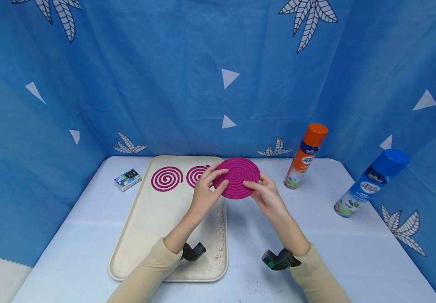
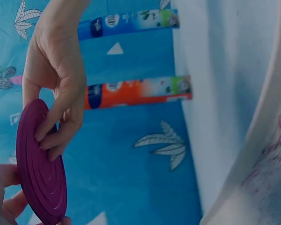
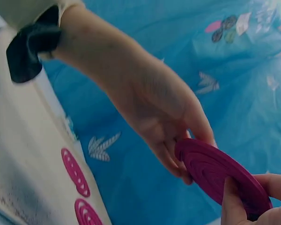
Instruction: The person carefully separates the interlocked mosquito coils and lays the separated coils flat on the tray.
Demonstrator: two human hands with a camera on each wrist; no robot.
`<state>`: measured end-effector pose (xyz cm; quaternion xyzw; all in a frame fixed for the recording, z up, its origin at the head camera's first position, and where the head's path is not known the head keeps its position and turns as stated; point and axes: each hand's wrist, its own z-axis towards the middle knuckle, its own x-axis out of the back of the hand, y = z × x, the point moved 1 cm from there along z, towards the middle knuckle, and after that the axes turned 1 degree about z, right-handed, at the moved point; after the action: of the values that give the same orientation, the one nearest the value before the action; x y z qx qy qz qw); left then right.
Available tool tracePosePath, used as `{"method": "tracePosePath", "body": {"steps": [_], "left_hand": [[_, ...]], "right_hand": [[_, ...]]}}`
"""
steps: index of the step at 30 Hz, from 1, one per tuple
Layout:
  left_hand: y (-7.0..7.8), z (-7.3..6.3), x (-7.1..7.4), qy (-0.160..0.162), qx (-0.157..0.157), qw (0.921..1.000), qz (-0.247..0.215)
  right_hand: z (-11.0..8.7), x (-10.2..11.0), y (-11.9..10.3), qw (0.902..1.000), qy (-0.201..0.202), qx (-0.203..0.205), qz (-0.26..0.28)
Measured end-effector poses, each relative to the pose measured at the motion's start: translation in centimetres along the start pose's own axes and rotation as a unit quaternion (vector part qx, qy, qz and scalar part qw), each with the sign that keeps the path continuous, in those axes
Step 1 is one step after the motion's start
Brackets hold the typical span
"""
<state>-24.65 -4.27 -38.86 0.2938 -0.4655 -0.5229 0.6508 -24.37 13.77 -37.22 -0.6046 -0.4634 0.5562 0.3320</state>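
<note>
A solid, deep magenta mosquito coil disc (image 1: 236,178) is held up over the tray's right edge, its spiral grooves closely packed. My left hand (image 1: 205,188) holds its left edge with thumb and fingers. At the opposite edge, my right hand (image 1: 266,192) pinches it, thumb on the face and fingers behind. Two open-wound magenta coils lie on the cream tray (image 1: 168,235): the left coil (image 1: 167,179) shows whole, while the right coil (image 1: 195,176) is partly covered by my left hand. In the right wrist view the disc (image 3: 215,173) spans both hands.
An orange spray can (image 1: 305,155) and a blue spray can (image 1: 371,183) stand on the right of the white table (image 1: 278,282). A small printed box (image 1: 128,180) lies left of the tray. Blue patterned cloth (image 1: 187,75) hangs behind and at the sides.
</note>
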Motion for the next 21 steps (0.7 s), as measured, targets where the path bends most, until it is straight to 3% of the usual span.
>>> {"method": "tracePosePath", "body": {"steps": [4, 10, 16, 21], "left_hand": [[1.3, -0.6, 0.5, -0.009, -0.029, 0.9985, 0.046], [2.0, -1.2, 0.4, -0.016, -0.048, 0.9962, 0.071], [1.9, -1.6, 0.0, -0.019, -0.037, 0.9981, 0.046], [1.9, -1.5, -0.2, 0.003, -0.025, 0.9992, 0.030]], "right_hand": [[-1.5, -1.0, -0.6, 0.9998, -0.018, 0.011, 0.001], [-2.8, -1.5, -1.3, 0.9994, -0.022, 0.026, 0.002], [-3.4, -1.7, -1.5, 0.9976, -0.040, 0.048, -0.028], [-3.5, -1.7, -1.5, 0.9953, -0.069, 0.057, -0.035]]}}
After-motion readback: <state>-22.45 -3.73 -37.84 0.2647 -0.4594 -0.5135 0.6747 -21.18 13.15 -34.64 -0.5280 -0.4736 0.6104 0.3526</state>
